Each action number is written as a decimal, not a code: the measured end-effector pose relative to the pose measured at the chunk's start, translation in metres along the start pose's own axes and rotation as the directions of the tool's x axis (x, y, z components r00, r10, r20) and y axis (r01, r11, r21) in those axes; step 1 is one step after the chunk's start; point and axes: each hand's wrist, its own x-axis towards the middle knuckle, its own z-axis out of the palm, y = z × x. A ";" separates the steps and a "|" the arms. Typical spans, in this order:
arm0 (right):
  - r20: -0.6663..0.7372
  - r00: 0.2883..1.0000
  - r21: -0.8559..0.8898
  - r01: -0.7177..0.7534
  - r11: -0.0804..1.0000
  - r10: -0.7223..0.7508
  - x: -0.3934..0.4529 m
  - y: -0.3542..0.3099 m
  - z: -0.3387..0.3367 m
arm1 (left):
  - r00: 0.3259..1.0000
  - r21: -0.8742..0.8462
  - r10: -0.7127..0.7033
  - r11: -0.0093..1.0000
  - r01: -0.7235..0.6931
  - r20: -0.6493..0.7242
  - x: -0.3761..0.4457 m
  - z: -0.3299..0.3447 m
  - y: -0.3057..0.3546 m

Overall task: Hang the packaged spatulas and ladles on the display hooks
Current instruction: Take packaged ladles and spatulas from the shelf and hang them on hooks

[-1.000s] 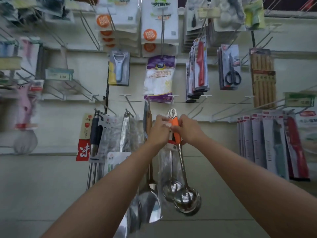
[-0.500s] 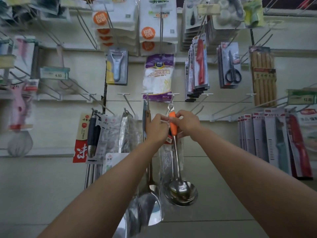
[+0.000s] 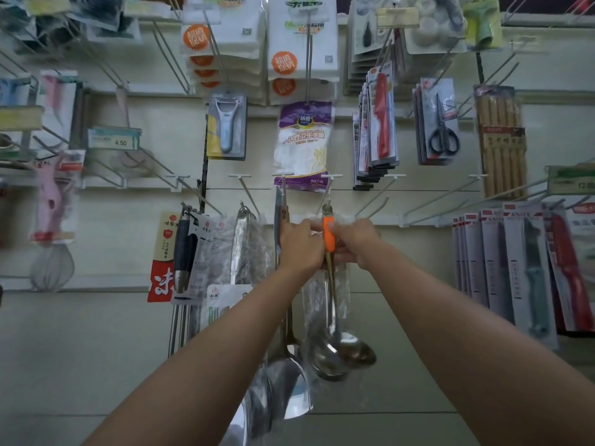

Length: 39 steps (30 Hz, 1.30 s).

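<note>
Orange plastic marks the handle of a steel ladle in a clear plastic sleeve [image 3: 329, 235], which is held upright between both hands in front of the cream slotted display wall [image 3: 418, 201]. The left hand [image 3: 301, 244] is curled around the handle from the left, with its thumb and forefinger pinching near the top of the orange grip. The right hand [image 3: 352, 241] is wrapped around the same handle from the right, fingers closed on it. The metal hanging loop at the top of the handle is seen right at the tip of a white wire display hook [image 3: 325, 196]; whether the loop is already over the hook cannot be told. The bowl of the ladle hangs low below the wrists, blurred, inside its crinkled sleeve.

Just left of the hands, a steel spatula with a broad flat blade [image 3: 288, 386] is hung from a neighbouring hook, and further left a cluster of packaged steel utensils [image 3: 240, 249] is hung as well. Above, a purple-and-white bag of disposable gloves [image 3: 302, 146], a carded blue-grey peeler [image 3: 227, 127] and carded black scissors [image 3: 442, 130] are displayed.
</note>
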 end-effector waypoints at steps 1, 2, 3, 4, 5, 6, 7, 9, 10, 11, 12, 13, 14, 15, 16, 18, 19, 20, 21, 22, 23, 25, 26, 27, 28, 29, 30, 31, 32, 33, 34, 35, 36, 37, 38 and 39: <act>-0.028 0.999 -0.022 0.015 1.000 -0.016 0.002 0.001 -0.001 | 1.000 0.019 0.007 1.000 -0.007 -0.002 0.003 0.002 -0.005; -0.034 0.999 -0.061 0.026 0.998 -0.028 0.006 0.002 -0.003 | 1.000 0.045 0.005 0.999 -0.005 -0.007 0.003 0.003 -0.007; -0.014 0.999 -0.100 0.030 0.994 -0.032 0.011 0.004 -0.004 | 1.000 0.079 0.005 0.997 -0.005 -0.008 -0.004 0.000 0.001; 0.019 1.000 -0.123 0.016 0.992 -0.014 0.008 0.004 -0.005 | 1.000 0.116 -0.003 0.993 0.003 -0.001 -0.005 0.000 0.002; 0.050 0.999 -0.141 0.007 0.990 0.000 0.006 0.005 -0.007 | 1.000 0.141 -0.006 0.990 0.007 -0.006 -0.007 0.000 0.005; 0.069 0.998 -0.172 -0.004 0.985 0.016 0.001 0.007 -0.009 | 1.000 0.138 0.008 0.990 -0.005 -0.020 -0.010 0.001 0.007; 0.085 0.996 -0.212 -0.002 0.977 0.021 -0.003 0.009 -0.010 | 0.999 0.101 0.029 0.995 -0.026 -0.028 -0.012 0.003 0.010; 0.099 0.995 -0.262 0.002 0.965 0.025 -0.007 0.017 -0.013 | 0.999 -0.003 0.049 0.999 -0.049 -0.023 -0.015 0.008 0.011; 0.091 0.996 -0.270 0.003 0.963 0.022 -0.010 0.021 -0.014 | 0.999 -0.017 0.042 0.999 -0.041 0.001 -0.017 0.012 0.011; 0.083 0.996 -0.273 0.000 0.962 0.023 -0.011 0.026 -0.016 | 0.999 -0.021 0.017 1.000 -0.016 0.036 -0.022 0.016 0.011; 0.074 0.997 -0.272 -0.010 0.962 0.031 -0.013 0.030 -0.018 | 0.997 -0.024 -0.007 1.000 0.009 0.075 -0.025 0.021 0.010; 0.068 0.997 -0.270 -0.019 0.963 0.039 -0.014 0.034 -0.021 | 0.994 -0.035 -0.022 0.999 0.026 0.106 -0.030 0.025 0.009; 0.065 0.997 -0.276 -0.028 0.961 0.048 -0.016 0.038 -0.025 | 0.991 -0.037 -0.034 0.999 0.039 0.127 -0.032 0.031 0.007; 0.065 0.997 -0.286 -0.028 0.958 0.048 -0.018 0.041 -0.029 | 0.989 -0.035 -0.048 0.998 0.053 0.139 -0.035 0.036 0.005; 0.064 0.997 -0.296 -0.030 0.955 0.051 -0.021 0.044 -0.033 | 0.987 -0.033 -0.060 0.997 0.065 0.147 -0.037 0.040 0.003; 0.054 0.997 -0.324 -0.040 0.945 0.061 -0.024 0.051 -0.042 | 0.982 -0.025 -0.090 0.995 0.096 0.168 -0.039 0.049 0.000; 0.046 0.997 -0.328 -0.048 0.943 0.067 -0.025 0.055 -0.048 | 0.978 -0.028 -0.102 0.994 0.109 0.180 -0.042 0.054 -0.002; 0.041 0.996 -0.327 -0.058 0.943 0.076 -0.025 0.059 -0.052 | 0.975 -0.027 -0.110 0.993 0.117 0.194 -0.043 0.060 -0.005; 0.038 0.996 -0.326 -0.061 0.943 0.078 -0.025 0.063 -0.057 | 0.970 -0.026 -0.124 0.991 0.132 0.211 -0.045 0.067 -0.008; 0.033 0.996 -0.325 -0.062 0.944 0.077 -0.026 0.066 -0.062 | 0.965 -0.022 -0.131 0.990 0.140 0.227 -0.047 0.073 -0.012; 0.030 0.997 -0.324 -0.063 0.944 0.076 -0.026 0.071 -0.066 | 0.960 -0.009 -0.145 0.988 0.151 0.239 -0.049 0.081 -0.015; 0.026 0.996 -0.325 -0.070 0.943 0.082 -0.027 0.082 -0.074 | 0.955 0.006 -0.159 0.987 0.163 0.249 -0.054 0.098 -0.022; 0.022 0.996 -0.321 -0.078 0.944 0.089 -0.028 0.090 -0.080 | 0.953 0.004 -0.155 0.987 0.160 0.261 -0.058 0.109 -0.026; 0.020 0.995 -0.308 -0.084 0.948 0.095 -0.027 0.097 -0.083 | 0.948 0.008 -0.157 0.987 0.161 0.278 -0.061 0.117 -0.030; 0.013 0.994 -0.289 -0.097 0.952 0.106 -0.027 0.105 -0.088 | 0.941 0.015 -0.156 0.987 0.159 0.299 -0.067 0.126 -0.033; 0.006 0.994 -0.276 -0.105 0.955 0.111 -0.026 0.113 -0.092 | 0.934 0.020 -0.161 0.986 0.164 0.317 -0.072 0.133 -0.035; 0.003 0.993 -0.271 -0.115 0.956 0.120 -0.026 0.120 -0.098 | 0.929 0.031 -0.165 0.986 0.164 0.330 -0.076 0.139 -0.038; 0.002 0.992 -0.271 -0.124 0.955 0.129 -0.025 0.127 -0.102 | 0.927 0.049 -0.170 0.985 0.163 0.334 -0.081 0.145 -0.040; 0.006 0.990 -0.270 -0.132 0.954 0.139 -0.025 0.133 -0.106 | 0.930 0.064 -0.166 0.986 0.153 0.329 -0.084 0.150 -0.044; 0.010 0.989 -0.266 -0.139 0.954 0.147 -0.025 0.140 -0.109 | 0.930 0.075 -0.170 0.985 0.154 0.327 -0.088 0.155 -0.048; 0.014 0.988 -0.262 -0.146 0.954 0.155 -0.026 0.149 -0.113 | 0.928 0.071 -0.170 0.985 0.155 0.331 -0.091 0.161 -0.052; 0.018 0.987 -0.266 -0.149 0.952 0.159 -0.026 0.155 -0.114 | 0.925 0.065 -0.173 0.985 0.160 0.338 -0.093 0.165 -0.057; 0.023 0.985 -0.272 -0.157 0.949 0.170 -0.027 0.163 -0.116 | 0.921 0.062 -0.178 0.984 0.167 0.348 -0.096 0.170 -0.063; 0.026 0.983 -0.277 -0.168 0.946 0.182 -0.027 0.172 -0.117 | 0.915 0.063 -0.194 0.981 0.184 0.355 -0.099 0.174 -0.068; 0.031 0.980 -0.281 -0.182 0.942 0.199 -0.027 0.182 -0.117 | 0.909 0.067 -0.209 0.978 0.199 0.360 -0.102 0.180 -0.076; 0.031 0.977 -0.286 -0.195 0.938 0.213 -0.025 0.191 -0.118 | 0.903 0.069 -0.227 0.974 0.217 0.364 -0.104 0.184 -0.081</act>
